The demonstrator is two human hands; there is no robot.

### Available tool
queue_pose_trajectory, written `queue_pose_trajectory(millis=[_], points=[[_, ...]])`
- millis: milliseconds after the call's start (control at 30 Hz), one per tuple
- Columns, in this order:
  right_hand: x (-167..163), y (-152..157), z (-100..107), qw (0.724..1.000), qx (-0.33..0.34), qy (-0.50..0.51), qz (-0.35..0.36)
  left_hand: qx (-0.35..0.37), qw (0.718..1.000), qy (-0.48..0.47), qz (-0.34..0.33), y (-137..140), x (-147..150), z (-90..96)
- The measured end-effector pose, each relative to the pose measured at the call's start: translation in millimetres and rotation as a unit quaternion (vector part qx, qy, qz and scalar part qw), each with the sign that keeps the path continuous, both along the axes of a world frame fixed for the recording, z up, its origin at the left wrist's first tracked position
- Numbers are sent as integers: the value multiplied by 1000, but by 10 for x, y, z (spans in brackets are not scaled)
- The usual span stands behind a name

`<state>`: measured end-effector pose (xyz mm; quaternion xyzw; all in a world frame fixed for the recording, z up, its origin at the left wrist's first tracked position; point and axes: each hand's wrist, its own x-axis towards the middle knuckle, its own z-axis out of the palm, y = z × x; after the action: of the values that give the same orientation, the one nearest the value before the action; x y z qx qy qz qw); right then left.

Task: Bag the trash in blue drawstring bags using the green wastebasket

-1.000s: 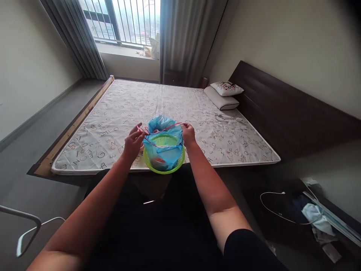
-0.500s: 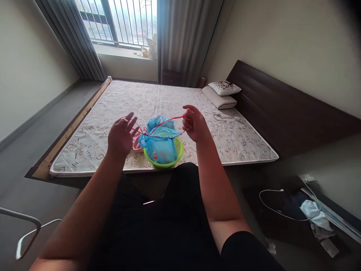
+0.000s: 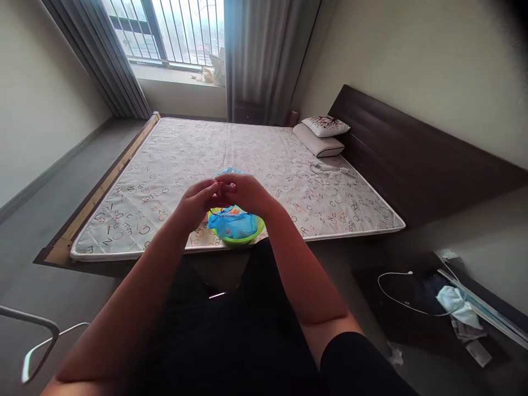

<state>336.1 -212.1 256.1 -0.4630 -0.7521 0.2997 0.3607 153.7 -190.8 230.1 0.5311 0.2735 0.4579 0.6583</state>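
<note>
My left hand (image 3: 197,202) and my right hand (image 3: 244,192) meet above a green basket (image 3: 243,241). Their fingers are closed together on a red string (image 3: 226,187), part of which shows between them. A strand of it runs just below the fingers. In the basket sits a blue plastic bag (image 3: 233,225), with some orange showing at its opening. More of the blue bag appears behind my hands, which cover the middle of it.
The basket stands at the near edge of a bare mattress (image 3: 198,148) printed with letters. Pillows (image 3: 322,135) lie by the dark headboard (image 3: 396,137). A metal tube frame (image 3: 37,319) is at lower left. A white cable (image 3: 396,300) lies on a dark surface at lower right.
My hands were apart with the red string stretched between them. They have come together over the basket, the right moving left and the left moving right, and the string is now bunched.
</note>
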Motion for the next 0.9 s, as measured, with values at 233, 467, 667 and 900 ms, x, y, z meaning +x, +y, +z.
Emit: queue_pose_trajectory(millis=[233,467,667,900], points=[[143,-98,42,996,65,-32,-59,-4,993,-47,111,-223,150,-276],[221,-141,177,975,138,94,-146,33,994,0,103,-347,365,-473],[189,-80,208,942,56,262,-201,98,994,21,43,-328,315,-484],[433,-149,353,904,-68,412,-90,224,952,145,152,-202,202,-510]])
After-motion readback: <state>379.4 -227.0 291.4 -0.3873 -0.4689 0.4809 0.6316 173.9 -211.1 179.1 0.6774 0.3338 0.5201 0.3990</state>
